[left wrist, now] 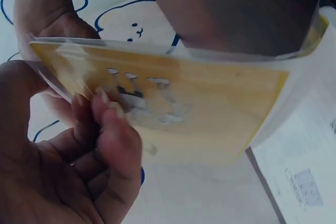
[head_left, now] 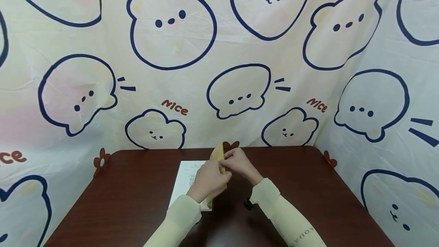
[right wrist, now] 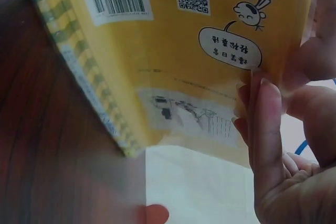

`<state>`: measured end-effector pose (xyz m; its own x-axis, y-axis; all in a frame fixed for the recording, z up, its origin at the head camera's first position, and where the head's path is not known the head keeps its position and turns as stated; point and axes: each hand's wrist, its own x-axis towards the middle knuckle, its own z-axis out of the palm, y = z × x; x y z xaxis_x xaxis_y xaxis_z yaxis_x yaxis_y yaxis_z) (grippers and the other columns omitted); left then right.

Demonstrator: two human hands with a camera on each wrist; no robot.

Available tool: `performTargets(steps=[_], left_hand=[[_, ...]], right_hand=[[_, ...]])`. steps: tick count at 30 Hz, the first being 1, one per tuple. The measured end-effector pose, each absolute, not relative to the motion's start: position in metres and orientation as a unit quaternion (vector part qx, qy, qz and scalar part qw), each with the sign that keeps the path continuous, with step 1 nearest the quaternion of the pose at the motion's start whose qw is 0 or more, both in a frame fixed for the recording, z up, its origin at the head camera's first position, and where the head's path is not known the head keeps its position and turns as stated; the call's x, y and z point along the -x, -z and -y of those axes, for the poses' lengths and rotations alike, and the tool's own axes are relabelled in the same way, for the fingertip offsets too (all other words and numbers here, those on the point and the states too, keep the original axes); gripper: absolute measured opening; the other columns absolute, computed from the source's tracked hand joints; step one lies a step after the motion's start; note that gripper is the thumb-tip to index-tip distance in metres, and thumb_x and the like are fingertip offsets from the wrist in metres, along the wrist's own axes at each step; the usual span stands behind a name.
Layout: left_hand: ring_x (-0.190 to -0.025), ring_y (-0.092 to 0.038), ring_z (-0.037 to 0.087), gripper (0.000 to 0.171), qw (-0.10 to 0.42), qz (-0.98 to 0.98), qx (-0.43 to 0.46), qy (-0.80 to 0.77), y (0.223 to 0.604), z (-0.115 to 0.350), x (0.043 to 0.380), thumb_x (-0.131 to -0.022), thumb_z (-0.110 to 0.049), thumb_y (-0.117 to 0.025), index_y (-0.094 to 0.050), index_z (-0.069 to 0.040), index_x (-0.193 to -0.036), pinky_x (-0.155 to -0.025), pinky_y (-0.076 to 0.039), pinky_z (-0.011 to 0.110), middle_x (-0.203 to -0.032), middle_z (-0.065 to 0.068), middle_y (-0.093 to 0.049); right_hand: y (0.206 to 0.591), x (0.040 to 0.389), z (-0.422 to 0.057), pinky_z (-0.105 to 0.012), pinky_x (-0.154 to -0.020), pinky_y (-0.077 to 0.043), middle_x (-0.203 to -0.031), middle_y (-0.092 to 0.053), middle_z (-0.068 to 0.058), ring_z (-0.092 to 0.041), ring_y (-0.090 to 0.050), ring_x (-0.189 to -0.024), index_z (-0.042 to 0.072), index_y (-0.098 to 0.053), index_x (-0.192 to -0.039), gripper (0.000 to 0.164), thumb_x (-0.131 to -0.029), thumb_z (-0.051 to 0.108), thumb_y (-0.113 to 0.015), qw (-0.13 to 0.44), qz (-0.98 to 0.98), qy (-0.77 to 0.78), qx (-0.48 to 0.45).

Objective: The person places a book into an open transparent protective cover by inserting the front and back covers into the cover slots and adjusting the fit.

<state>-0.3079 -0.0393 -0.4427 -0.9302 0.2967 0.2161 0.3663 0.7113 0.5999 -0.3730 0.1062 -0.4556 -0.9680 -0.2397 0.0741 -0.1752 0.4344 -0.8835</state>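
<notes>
A yellow-covered book [head_left: 217, 153] in a clear plastic jacket [left wrist: 210, 59] stands open on the table, its cover raised on edge. Its white inside page [head_left: 185, 170] lies flat on the left. In the right wrist view the back cover [right wrist: 173, 51] shows a barcode, a QR code and a speech bubble, beside a striped spine. My left hand [head_left: 209, 180] pinches the raised cover near its edge, fingertips against the yellow face in the left wrist view. My right hand [head_left: 240, 165] pinches the same cover edge from the other side, higher up, its fingers [right wrist: 268, 129] over the back cover.
The dark brown wooden table [head_left: 130, 193] carries the book near its far edge. A pale cloth [head_left: 192, 87] printed with cartoon bear outlines hangs behind and at both sides. A small dark item [head_left: 248, 203] shows at my right wrist.
</notes>
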Motion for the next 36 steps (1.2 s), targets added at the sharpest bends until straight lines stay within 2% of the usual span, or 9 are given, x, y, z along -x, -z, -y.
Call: performTargets(steps=[2, 7, 11, 16, 20, 25, 27, 31, 36], left_hand=[[-0.031, -0.026, 0.007, 0.042, 0.055, 0.923, 0.174, 0.339, 0.442, 0.044, 0.308, -0.082, -0.027, -0.060, -0.038, -0.016, -0.048, -0.032, -0.019, 0.020, -0.040, -0.008, -0.029], [-0.033, -0.022, 0.007, 0.040, 0.068, 0.915, 0.176, 0.356, 0.435, 0.058, 0.310, -0.080, -0.016, -0.061, -0.037, -0.016, -0.048, -0.034, -0.018, 0.020, -0.041, -0.007, -0.027], [-0.034, -0.021, 0.007, 0.044, 0.064, 0.919, 0.161, 0.354, 0.431, 0.071, 0.313, -0.082, -0.017, -0.063, -0.037, -0.016, -0.046, -0.035, -0.018, 0.021, -0.040, -0.008, -0.026], [-0.032, -0.023, 0.006, 0.048, 0.043, 0.927, 0.138, 0.347, 0.428, 0.090, 0.311, -0.086, -0.019, -0.063, -0.037, -0.016, -0.045, -0.034, -0.020, 0.020, -0.039, -0.008, -0.027], [-0.034, -0.030, 0.007, 0.045, 0.015, 0.925, 0.109, 0.363, 0.428, 0.107, 0.310, -0.086, -0.017, -0.059, -0.039, -0.015, -0.046, -0.035, -0.028, 0.019, -0.040, -0.006, -0.031], [-0.038, -0.040, 0.010, 0.039, -0.020, 0.917, 0.065, 0.393, 0.435, 0.125, 0.310, -0.087, -0.018, -0.055, -0.044, -0.014, -0.050, -0.041, -0.042, 0.021, -0.046, -0.001, -0.048], [-0.040, -0.043, 0.011, 0.033, -0.034, 0.915, 0.051, 0.399, 0.438, 0.131, 0.310, -0.087, -0.018, -0.055, -0.054, -0.010, -0.055, -0.042, -0.043, 0.022, -0.053, 0.001, -0.056], [-0.043, -0.046, 0.013, 0.025, -0.057, 0.922, 0.038, 0.381, 0.445, 0.146, 0.309, -0.089, -0.017, -0.052, -0.065, -0.005, -0.070, -0.043, -0.042, 0.023, -0.065, 0.003, -0.064], [-0.042, -0.041, 0.012, 0.024, -0.093, 0.922, 0.032, 0.374, 0.454, 0.161, 0.303, -0.093, -0.013, -0.046, -0.064, 0.000, -0.085, -0.041, -0.035, 0.022, -0.068, 0.006, -0.062]], right_hand=[[0.455, 0.373, -0.101, -0.023, -0.041, -0.029, -0.046, -0.042, 0.003, -0.009, -0.032, -0.039, 0.006, -0.065, -0.065, 0.020, -0.083, 0.015, -0.067, 0.033, -0.844, 0.517, 0.136], [0.455, 0.373, -0.088, -0.026, -0.042, -0.037, -0.049, -0.053, 0.001, -0.011, -0.042, -0.040, 0.011, -0.073, -0.073, 0.028, -0.090, 0.032, -0.065, 0.031, -0.840, 0.517, 0.159], [0.456, 0.373, -0.081, -0.039, -0.054, -0.056, -0.064, -0.066, -0.008, -0.015, -0.061, -0.051, 0.009, -0.075, -0.089, 0.040, -0.094, 0.045, -0.058, 0.055, -0.813, 0.558, 0.159], [0.463, 0.375, -0.079, -0.044, -0.069, -0.059, -0.089, -0.070, -0.022, -0.029, -0.071, -0.074, 0.002, -0.069, -0.109, 0.042, -0.099, 0.039, -0.051, 0.080, -0.784, 0.594, 0.161], [0.476, 0.378, -0.081, -0.044, -0.076, -0.058, -0.102, -0.069, -0.020, -0.037, -0.068, -0.092, 0.001, -0.064, -0.117, 0.039, -0.099, 0.034, -0.053, 0.077, -0.795, 0.572, 0.186], [0.495, 0.379, -0.079, -0.041, -0.084, -0.055, -0.126, -0.062, -0.009, -0.026, -0.062, -0.110, 0.008, -0.056, -0.134, 0.056, -0.092, 0.044, -0.061, 0.079, -0.840, 0.491, 0.218], [0.500, 0.379, -0.076, -0.035, -0.082, -0.055, -0.128, -0.061, -0.008, -0.019, -0.063, -0.108, 0.007, -0.048, -0.141, 0.067, -0.089, 0.046, -0.065, 0.090, -0.846, 0.470, 0.237], [0.506, 0.372, -0.065, -0.034, -0.085, -0.053, -0.133, -0.056, -0.009, -0.020, -0.062, -0.109, 0.010, -0.035, -0.149, 0.085, -0.082, 0.046, -0.073, 0.108, -0.861, 0.420, 0.265], [0.510, 0.360, -0.052, -0.041, -0.107, -0.041, -0.154, -0.033, -0.008, -0.025, -0.039, -0.138, 0.014, -0.029, -0.152, 0.095, -0.077, 0.046, -0.078, 0.104, -0.899, 0.307, 0.294]])
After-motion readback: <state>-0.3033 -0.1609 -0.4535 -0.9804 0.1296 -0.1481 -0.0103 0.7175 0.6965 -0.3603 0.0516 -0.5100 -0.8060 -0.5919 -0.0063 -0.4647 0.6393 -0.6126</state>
